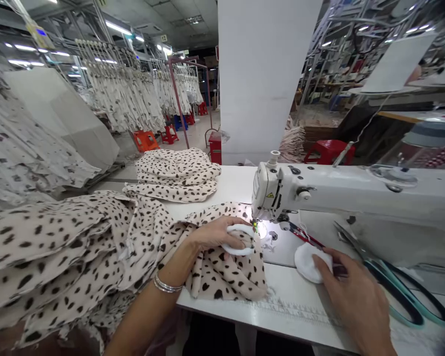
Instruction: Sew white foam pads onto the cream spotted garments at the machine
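Note:
My left hand [218, 235] is closed on a white ring-shaped piece [239, 251] and rests on the spotted fabric [222, 277], just left of the sewing machine's needle area. The thumb passes through the ring's opening. On the right, my right hand [350, 287] pinches a round white piece [308, 263] against the table. The white sewing machine [341, 185] stands behind both hands, its lamp lighting the needle plate. Red-handled snips [306, 235] lie under the machine arm.
Large scissors with teal and black handles [404, 287] lie at the right. Piles of spotted fabric [59, 247] cover the left side, with another folded stack [176, 173] behind. A pillar [259, 74] rises beyond the table.

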A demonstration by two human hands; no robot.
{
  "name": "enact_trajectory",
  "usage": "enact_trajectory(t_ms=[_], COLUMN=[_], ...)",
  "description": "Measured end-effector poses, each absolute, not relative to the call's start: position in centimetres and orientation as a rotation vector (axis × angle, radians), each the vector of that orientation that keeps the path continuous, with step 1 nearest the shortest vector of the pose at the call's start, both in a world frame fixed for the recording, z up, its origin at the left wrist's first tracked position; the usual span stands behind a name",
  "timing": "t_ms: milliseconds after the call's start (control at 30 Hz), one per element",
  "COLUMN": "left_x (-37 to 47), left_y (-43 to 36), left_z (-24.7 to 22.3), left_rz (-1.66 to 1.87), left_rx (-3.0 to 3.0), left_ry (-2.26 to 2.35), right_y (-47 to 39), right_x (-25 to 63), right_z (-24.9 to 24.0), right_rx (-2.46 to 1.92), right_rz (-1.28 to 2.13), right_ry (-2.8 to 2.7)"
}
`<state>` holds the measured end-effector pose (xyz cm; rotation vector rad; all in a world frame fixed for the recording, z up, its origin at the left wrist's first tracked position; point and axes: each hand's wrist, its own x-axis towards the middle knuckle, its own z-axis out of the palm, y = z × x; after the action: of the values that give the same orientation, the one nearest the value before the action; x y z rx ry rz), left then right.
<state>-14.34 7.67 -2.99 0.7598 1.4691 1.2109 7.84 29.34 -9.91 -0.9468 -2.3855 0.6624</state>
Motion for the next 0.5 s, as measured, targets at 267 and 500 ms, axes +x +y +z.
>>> enact_trajectory(t_ms=[267, 500], left_x=[-13.1, -13.4], left_y=[8.5, 8.0], left_z=[-3.4, -3.1], left_rz=[1.038, 1.118], left_rx=[0.949, 1.070], left_ry=[1.752, 1.557], right_y=[23.4, 21.5], right_x=[5.3, 2.8], right_z=[-7.4, -8.4], right_rx=[-0.760, -0.687], right_rz=[1.500, 1.920], right_ry=[-2.146, -2.018])
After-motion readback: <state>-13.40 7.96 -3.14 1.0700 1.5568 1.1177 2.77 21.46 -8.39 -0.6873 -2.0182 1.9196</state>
